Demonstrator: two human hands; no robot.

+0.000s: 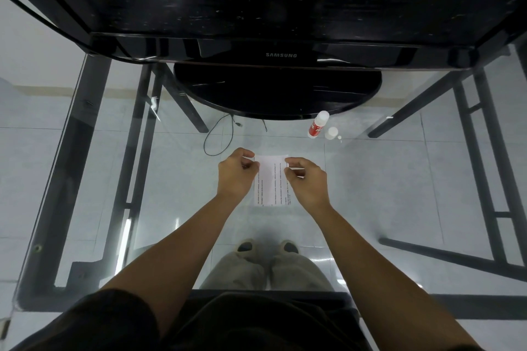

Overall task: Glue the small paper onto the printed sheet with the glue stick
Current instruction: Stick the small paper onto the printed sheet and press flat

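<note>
Head view: the small paper (271, 159) is pinched at both ends by the left hand (236, 174) and right hand (306, 182), over the printed sheet (272, 189).

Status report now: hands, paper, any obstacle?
Left hand and right hand pinch small paper over printed sheet. Glue stick aside, cap beside it. No obstacle seen.

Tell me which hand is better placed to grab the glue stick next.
Probably right. The glue stick stands beyond and to the right of the right hand; the left hand would have to cross over the small paper.
</note>
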